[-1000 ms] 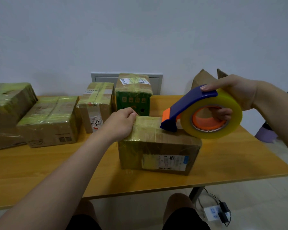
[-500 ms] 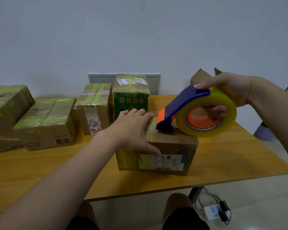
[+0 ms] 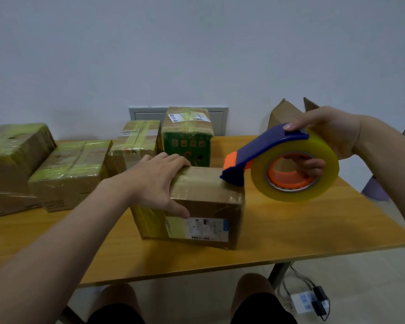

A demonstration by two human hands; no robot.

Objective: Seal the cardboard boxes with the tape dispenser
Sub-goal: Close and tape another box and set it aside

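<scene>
Wide wooden bench [image 3: 313,230] against a pale wall. Along its far left side, a row of four taped boxes: a large taped box [image 3: 12,155] at the far left, a flatter box [image 3: 70,169] just beside it, a smaller box [image 3: 136,143] with yellowish tape, then an upright green-printed box [image 3: 187,141]. Beyond the bench at far right, raised flaps of an open carton [image 3: 283,115].

Nearer and central, a brown cardboard box [image 3: 208,190], glossy tape over its top, a white shipping label [image 3: 204,226] on its near face.

At that box's top right edge, touching it, the blue nose of the tape dispenser [image 3: 267,150], with the big roll [image 3: 295,192] of clear yellowish tape hanging off to the right above the bench.

Left hand [image 3: 154,181] lying flat on the box's top left: fingers [image 3: 171,157] straight and spread, released, not clenched, thumb reaching down the near face just above the label.

Right hand [image 3: 325,132] grasping the dispenser: fingers [image 3: 311,166] curled through the orange core, one fingertip on the blue cover.

On the floor, near right, a white power strip [image 3: 306,300] with black cables.
</scene>
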